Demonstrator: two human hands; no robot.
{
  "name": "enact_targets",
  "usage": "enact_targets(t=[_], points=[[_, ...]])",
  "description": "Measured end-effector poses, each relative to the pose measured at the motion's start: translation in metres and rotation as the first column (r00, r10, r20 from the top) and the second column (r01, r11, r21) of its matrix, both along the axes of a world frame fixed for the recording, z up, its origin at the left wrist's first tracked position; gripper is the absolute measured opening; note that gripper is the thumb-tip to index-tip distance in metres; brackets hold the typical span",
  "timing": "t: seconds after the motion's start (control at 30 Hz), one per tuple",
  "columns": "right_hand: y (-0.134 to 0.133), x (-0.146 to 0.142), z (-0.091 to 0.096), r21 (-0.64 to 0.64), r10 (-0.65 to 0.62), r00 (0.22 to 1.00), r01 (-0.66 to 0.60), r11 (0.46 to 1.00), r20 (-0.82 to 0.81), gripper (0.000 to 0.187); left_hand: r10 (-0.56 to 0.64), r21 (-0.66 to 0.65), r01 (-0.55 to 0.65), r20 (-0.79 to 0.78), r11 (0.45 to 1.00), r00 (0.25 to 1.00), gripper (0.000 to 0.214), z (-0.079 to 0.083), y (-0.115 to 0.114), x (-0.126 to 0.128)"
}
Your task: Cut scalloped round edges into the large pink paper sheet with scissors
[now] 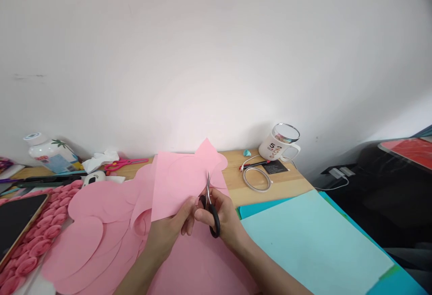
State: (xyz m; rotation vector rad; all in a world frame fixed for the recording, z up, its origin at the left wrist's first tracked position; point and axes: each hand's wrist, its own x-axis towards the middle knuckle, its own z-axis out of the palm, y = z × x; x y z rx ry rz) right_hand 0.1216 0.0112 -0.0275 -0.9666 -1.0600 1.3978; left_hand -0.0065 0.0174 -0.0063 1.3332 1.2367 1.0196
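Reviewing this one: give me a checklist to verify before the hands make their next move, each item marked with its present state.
1. Left hand grips the pink sheet: ok.
2. Right hand holds the black-handled scissors: ok.
3. Blades point away from the person: ok.
4. Blades biting into paper: cannot tell.
5. White mug apart from both hands: ok.
6. Coiled cable clear of the scissors: ok.

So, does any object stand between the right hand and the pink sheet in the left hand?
Only the scissors, held in the right hand; they overlap the pink sheet in this view. Nothing else visible stands between.
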Motion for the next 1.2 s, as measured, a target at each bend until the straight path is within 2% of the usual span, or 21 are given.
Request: enact_targets(t=[0.23, 0.4, 0.63, 0.77, 0.97, 1.2], points=[[0.0005, 0.0028, 0.0081, 0.057, 0.078, 0.996, -0.075, 0.996, -0.046, 0.038, -0.097, -0.025, 0.097, 0.012, 0.995, 0.995, 0.039, -0.0007, -0.003, -0.0014], [0.0002, 0.0036, 0.0056, 0.08, 0.066, 0.997, -0.063, 0.995, -0.039, 0.039, -0.057, -0.001, 0.057, 0.023, 0.998, 0.998, 0.039, 0.0008, -0.0054, 0.0009], [0.0001, 0.0028, 0.0046, 0.085, 0.058, 0.998, -0.056, 0.995, -0.02, 0.042, -0.101, -0.015, 0.101, -0.03, 0.995, 0.994, 0.041, 0.0013, -0.0045, -0.0004], [0.0012, 0.0029, 0.0028, 0.09, 0.067, 0.997, -0.063, 0.994, -0.042, 0.042, -0.078, -0.009, 0.078, -0.033, 0.997, 0.996, 0.041, 0.0036, -0.0055, 0.0002], [0.0025, 0.0038, -0.0003, 0.064, 0.059, 0.997, -0.056, 0.996, -0.047, 0.042, -0.14, -0.008, 0.14, -0.039, 0.99, 0.989, 0.042, -0.0013, -0.0031, -0.0032], [0.0029, 0.0041, 0.0009, 0.07, 0.07, 0.996, -0.065, 0.995, -0.061, 0.042, -0.13, 0.007, 0.13, -0.033, 0.991, 0.991, 0.041, -0.0024, -0.0031, -0.0044]])
